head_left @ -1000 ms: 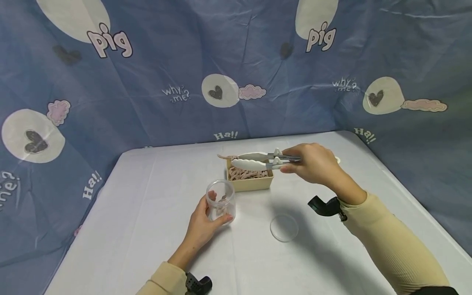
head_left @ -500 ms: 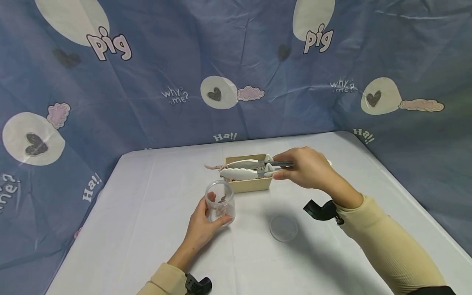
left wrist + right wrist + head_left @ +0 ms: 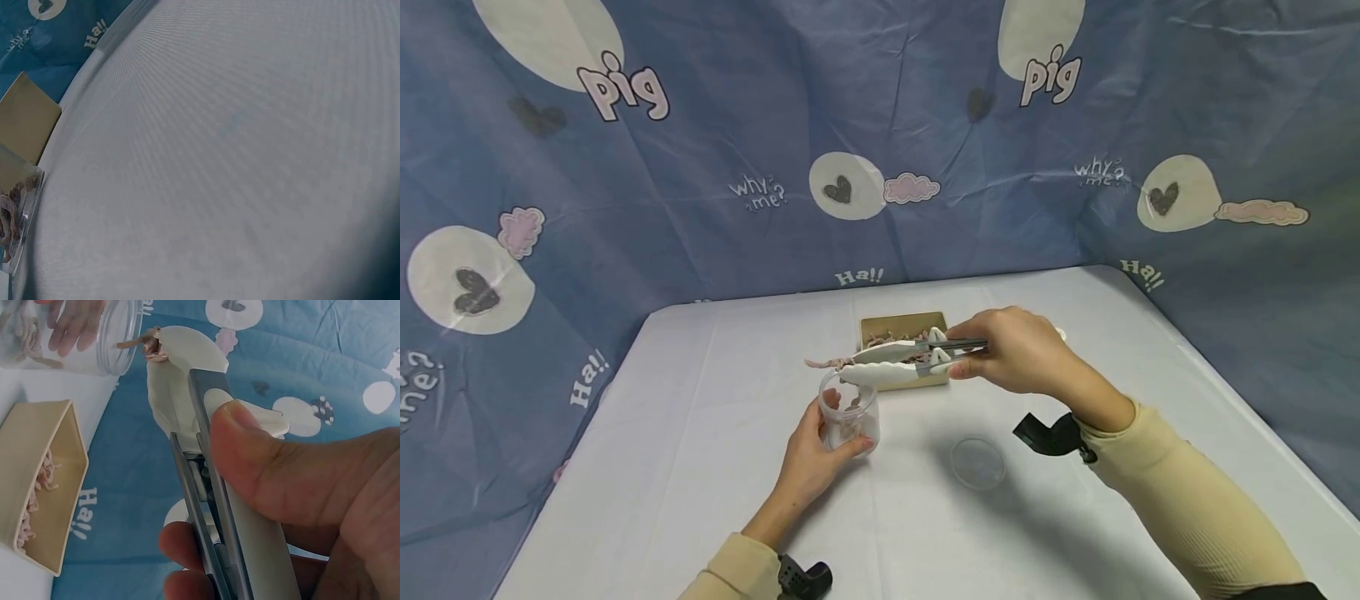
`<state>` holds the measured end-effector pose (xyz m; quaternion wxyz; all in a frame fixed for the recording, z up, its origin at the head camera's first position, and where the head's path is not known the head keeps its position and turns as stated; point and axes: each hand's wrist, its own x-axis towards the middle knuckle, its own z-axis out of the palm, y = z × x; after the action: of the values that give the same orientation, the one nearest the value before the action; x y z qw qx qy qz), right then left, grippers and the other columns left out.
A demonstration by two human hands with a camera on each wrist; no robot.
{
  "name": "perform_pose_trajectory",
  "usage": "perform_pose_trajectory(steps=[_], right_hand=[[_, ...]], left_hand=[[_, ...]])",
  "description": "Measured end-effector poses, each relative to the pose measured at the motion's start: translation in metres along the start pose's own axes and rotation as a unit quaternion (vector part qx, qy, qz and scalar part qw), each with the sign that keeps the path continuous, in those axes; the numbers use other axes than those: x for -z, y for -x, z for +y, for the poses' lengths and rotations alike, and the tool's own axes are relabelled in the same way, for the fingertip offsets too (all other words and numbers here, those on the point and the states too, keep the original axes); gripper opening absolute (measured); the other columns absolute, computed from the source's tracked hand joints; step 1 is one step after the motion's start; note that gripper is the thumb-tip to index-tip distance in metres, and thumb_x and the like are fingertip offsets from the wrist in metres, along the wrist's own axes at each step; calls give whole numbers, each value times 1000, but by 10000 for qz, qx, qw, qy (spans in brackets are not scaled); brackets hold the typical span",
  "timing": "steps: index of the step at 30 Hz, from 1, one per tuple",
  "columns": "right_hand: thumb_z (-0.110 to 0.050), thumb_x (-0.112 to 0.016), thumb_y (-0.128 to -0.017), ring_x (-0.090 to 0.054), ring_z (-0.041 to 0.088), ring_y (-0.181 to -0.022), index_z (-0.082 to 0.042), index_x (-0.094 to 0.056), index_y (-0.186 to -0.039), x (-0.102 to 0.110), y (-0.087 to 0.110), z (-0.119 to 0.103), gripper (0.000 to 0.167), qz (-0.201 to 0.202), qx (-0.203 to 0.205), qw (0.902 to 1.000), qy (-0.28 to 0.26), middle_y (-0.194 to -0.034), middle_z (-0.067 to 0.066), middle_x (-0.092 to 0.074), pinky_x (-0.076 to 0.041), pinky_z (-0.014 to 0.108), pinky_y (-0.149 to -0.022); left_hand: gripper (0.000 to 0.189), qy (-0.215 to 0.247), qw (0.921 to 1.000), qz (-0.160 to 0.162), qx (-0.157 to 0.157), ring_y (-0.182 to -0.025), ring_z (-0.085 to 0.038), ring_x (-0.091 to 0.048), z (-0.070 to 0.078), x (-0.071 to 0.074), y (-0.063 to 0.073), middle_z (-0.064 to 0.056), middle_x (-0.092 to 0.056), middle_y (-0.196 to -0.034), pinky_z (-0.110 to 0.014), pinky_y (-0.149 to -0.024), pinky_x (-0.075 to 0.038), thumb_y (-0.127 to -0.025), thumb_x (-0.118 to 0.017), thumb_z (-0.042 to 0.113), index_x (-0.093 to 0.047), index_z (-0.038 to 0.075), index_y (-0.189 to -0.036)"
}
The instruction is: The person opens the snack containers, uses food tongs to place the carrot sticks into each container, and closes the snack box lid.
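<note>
My left hand [image 3: 815, 454] grips a clear plastic jar [image 3: 862, 425] standing open on the table, thumb in front and fingers behind. Some brownish-pink strips lie inside it, also visible through the jar wall [image 3: 19, 219] in the left wrist view. In my right hand [image 3: 1026, 350] is a pair of tongs [image 3: 887, 373] with white tips and grey metal arms. Pinched between the tips is a small bunch of thin brownish-pink strips [image 3: 827, 363], just above the jar's mouth. Behind, partly covered by the tongs, a beige rectangular box [image 3: 902, 323] holds more strips [image 3: 44, 475].
A round clear lid [image 3: 977, 463] lies flat on the white table [image 3: 737, 350], right of the jar. A blue printed cloth [image 3: 700, 125] hangs behind the table. Black cameras are strapped at both wrists.
My right hand has brought the tongs and the strips leftward and nearer, from over the beige box to above the jar's mouth. The left hand and jar have stayed in place.
</note>
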<state>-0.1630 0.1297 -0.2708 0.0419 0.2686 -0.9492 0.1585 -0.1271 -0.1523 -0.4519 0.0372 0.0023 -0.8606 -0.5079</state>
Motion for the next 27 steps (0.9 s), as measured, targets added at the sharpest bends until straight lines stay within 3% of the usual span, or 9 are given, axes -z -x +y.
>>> perform_pose_trajectory(steps=[8,16,27], right_hand=[[-38,-79,-81,-68,28,-110,-21,-73,-118,0,0,-3,41,-208,8,9997,134,-116,0,-74,-57,50,-75],[-36,-80,-79,-69,18,-92,-25,-76,-108,-1,-1,-5,32,-323,98,9992,236,-99,-6,-74,-52,38,-61],[-38,-81,-79,-69,24,-99,-22,-74,-116,-2,0,-6,41,-447,41,9985,317,-103,-2,-74,-55,45,-68]], left_hand=[[95,-133,9999,36,75,-139,-35,-47,1,0,0,-15,-52,-145,-52,-117,-39,-75,-86,38,-34,9,-150],[94,-56,10000,44,31,-138,-33,-48,1,1,0,-13,-54,-144,-53,-116,-40,-74,-86,38,-36,11,-149],[92,-86,9999,62,25,-138,-33,-49,0,0,0,-11,-54,-144,-52,-115,-40,-74,-86,37,-37,12,-148]])
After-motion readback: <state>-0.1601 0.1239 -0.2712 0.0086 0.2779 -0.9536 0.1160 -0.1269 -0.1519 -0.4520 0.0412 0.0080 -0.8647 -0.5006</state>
